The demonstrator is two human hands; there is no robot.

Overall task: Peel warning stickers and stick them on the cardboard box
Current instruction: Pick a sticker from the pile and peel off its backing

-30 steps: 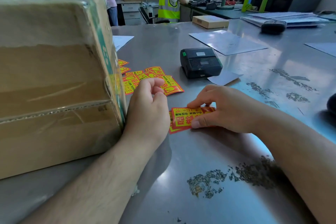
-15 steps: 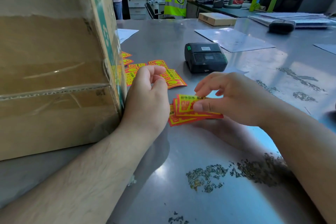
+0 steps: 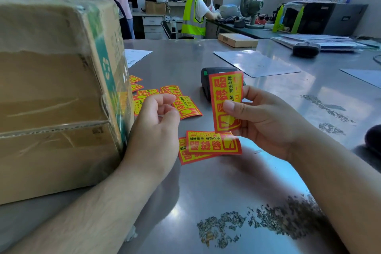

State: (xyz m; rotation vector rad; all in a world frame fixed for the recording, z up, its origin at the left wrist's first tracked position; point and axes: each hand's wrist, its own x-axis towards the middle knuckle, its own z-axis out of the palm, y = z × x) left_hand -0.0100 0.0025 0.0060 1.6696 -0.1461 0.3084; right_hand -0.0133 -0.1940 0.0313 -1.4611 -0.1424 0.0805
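I see the right hand [image 3: 268, 123] pinching 1 warning sticker [image 3: 225, 97] upright above the desk [image 3: 226, 192], thumb on its printed face and fingers behind. The left hand [image 3: 154, 130] sits just beside the cardboard box [image 3: 57, 99], fingers loosely curled with nothing in them. 2 spare stickers [image 3: 214, 144] lie overlapped on the desk below the held one.

I cannot tell whether the backing is on or off. My worries from here:

- Picking at a corner with 1 hand could crease or tear the sticker.
- Once the sticker is bare, the adhesive could fold onto itself or catch my fingers.
- The box's side is wrapped in glossy tape, so a careless press may trap wrinkles or set the sticker crooked.
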